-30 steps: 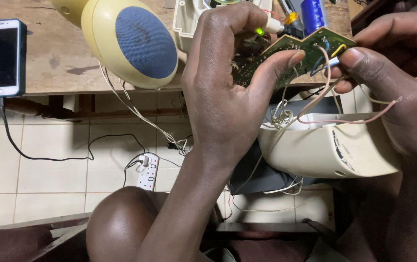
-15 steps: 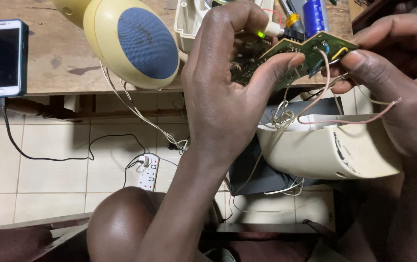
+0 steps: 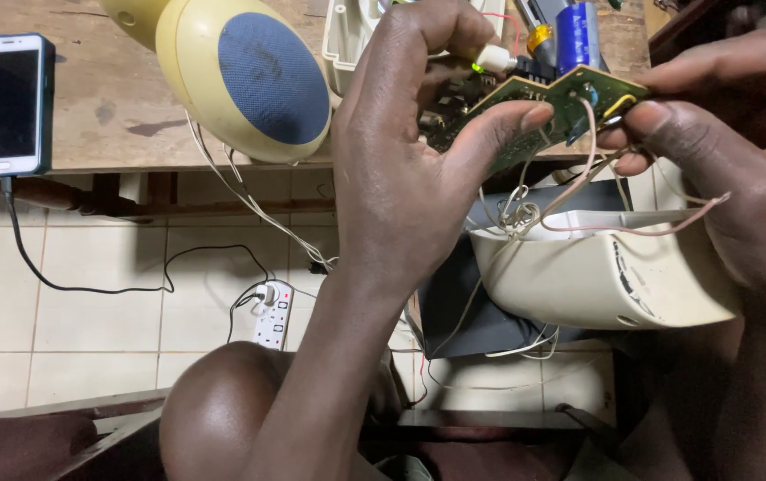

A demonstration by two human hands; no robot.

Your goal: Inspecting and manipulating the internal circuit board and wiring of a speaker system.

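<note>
left hand (image 3: 410, 178): raised, fingers curled, thumb pinching | right hand (image 3: 739, 169): fingers pinching (knuckles toward camera)

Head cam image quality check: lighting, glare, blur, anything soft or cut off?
Head view: warm, even light, no blown highlights; the phone screen shows only faint reflection. Left hand and circuit board are reasonably sharp. Right hand is dim and partly cropped at the frame edge. Lower frame is dark, the knee soft. Floor tile lines bow slightly.
</note>
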